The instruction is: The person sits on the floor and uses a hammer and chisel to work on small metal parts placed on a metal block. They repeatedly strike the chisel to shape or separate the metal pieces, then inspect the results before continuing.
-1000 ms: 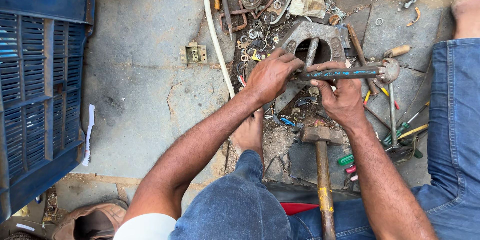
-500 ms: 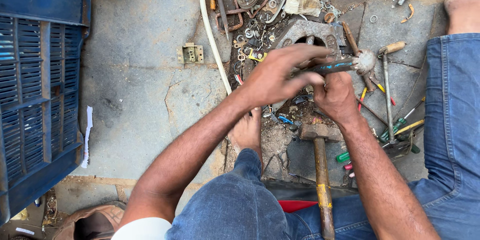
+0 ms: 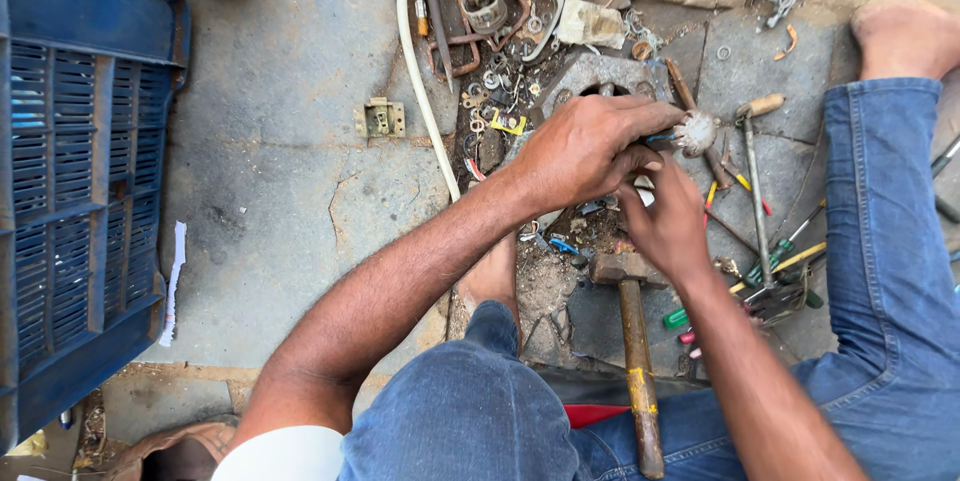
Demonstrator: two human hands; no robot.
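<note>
My left hand (image 3: 585,146) is closed around the shaft of a metal tool whose round rusty head (image 3: 696,131) sticks out to the right. It lies over a grey metal casting (image 3: 585,76) on the ground. My right hand (image 3: 665,221) is just below it, fingers curled up toward the same shaft; what it grips is hidden by the left hand. A hammer (image 3: 630,341) with a worn wooden handle lies below the right hand, between my jean-clad legs.
Washers, nuts and rusty scrap (image 3: 490,51) litter the stone floor above the hands. A pale hose (image 3: 415,61) runs down the middle. Screwdrivers (image 3: 775,261) lie to the right beside my bare foot (image 3: 900,36). A blue plastic crate (image 3: 70,171) stands left.
The left hand has slid right along the shaft and now covers most of it. The right hand has dropped lower and under the left. The view has shifted slightly.
</note>
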